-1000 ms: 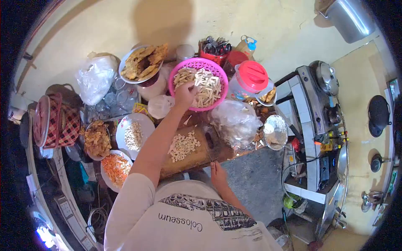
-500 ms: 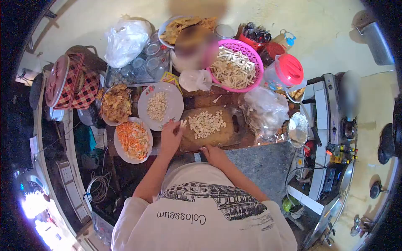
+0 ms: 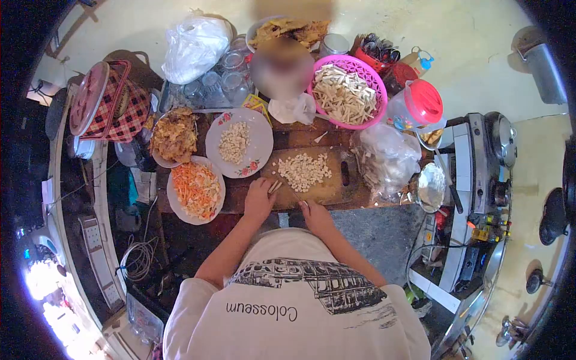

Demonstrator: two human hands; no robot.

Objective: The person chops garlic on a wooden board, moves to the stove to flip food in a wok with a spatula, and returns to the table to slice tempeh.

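Observation:
A wooden cutting board (image 3: 327, 195) lies at the table's near edge with a heap of small pale diced pieces (image 3: 305, 171) on it. My left hand (image 3: 258, 199) is at the board's left side, fingers closed on a few pale sticks (image 3: 275, 186). Closed round a handle, my right hand (image 3: 317, 217) holds a knife (image 3: 296, 195) at the board's near edge, its thin blade angled toward the sticks. Left of the board, a flowered white plate (image 3: 259, 147) carries more diced pieces (image 3: 233, 143).
A pink basket (image 3: 383, 107) full of pale sticks stands behind the board. Shredded carrot and cabbage (image 3: 195, 189) fill a plate on the left, beside a dish of fried food (image 3: 174, 137). A plastic bag (image 3: 390, 159) and metal bowl (image 3: 431, 187) sit right.
My left hand has come down to the board from a raised position beside the plate, pale sticks in its fingers. My right hand's knife now shows near them. The whole view has shifted slightly.

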